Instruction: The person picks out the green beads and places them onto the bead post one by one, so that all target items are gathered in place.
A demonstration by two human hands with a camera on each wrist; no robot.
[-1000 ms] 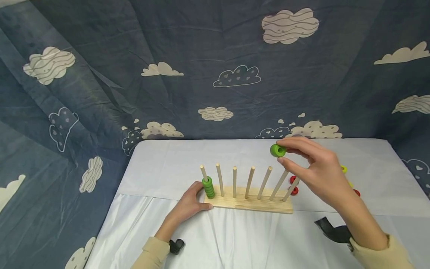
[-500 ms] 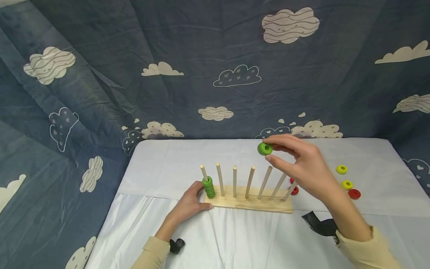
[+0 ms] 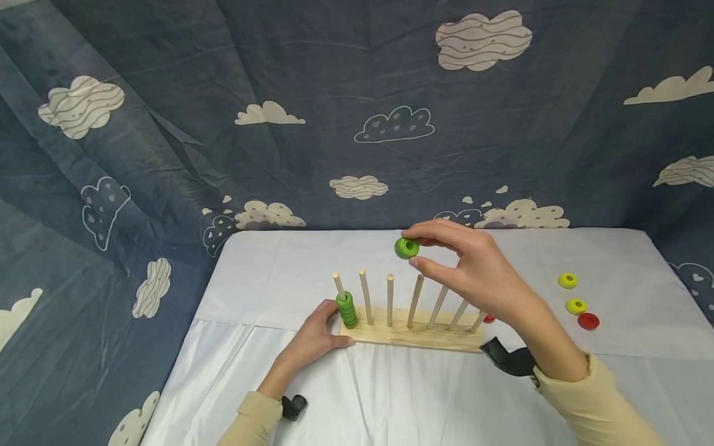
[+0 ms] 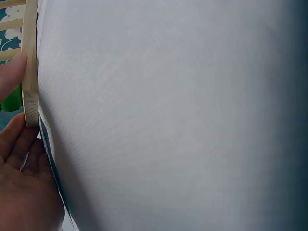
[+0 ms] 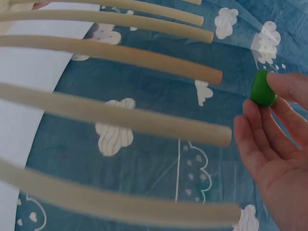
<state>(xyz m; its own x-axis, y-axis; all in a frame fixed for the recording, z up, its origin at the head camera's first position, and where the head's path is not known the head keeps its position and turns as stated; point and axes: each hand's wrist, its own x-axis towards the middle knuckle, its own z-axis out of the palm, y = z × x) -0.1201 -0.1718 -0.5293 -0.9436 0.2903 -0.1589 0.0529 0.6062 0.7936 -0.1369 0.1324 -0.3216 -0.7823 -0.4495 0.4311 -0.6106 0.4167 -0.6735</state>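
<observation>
A wooden peg stand (image 3: 390, 334) with several upright pegs stands on the white cloth. Green beads (image 3: 346, 311) are stacked on its leftmost peg. My left hand (image 3: 312, 339) grips the stand's left end, thumb in front and fingers behind; in the left wrist view the thumb and fingertips (image 4: 15, 126) lie around the end of the base. High over the middle pegs, my right hand (image 3: 474, 263) pinches one green bead (image 3: 406, 248) between thumb and fingers, its hole showing. The right wrist view has that bead (image 5: 263, 89) beyond the peg tips, touching none of them.
Two yellow beads (image 3: 568, 280) and a red bead (image 3: 588, 321) lie on the cloth to the right. Another red bead (image 3: 489, 318) shows partly behind the stand's right end. A dark cloud-print curtain (image 3: 312, 155) hangs behind the table.
My right hand has carried the green bead leftward, from above the right-hand pegs to above the middle ones. My left hand and the stand have stayed in place.
</observation>
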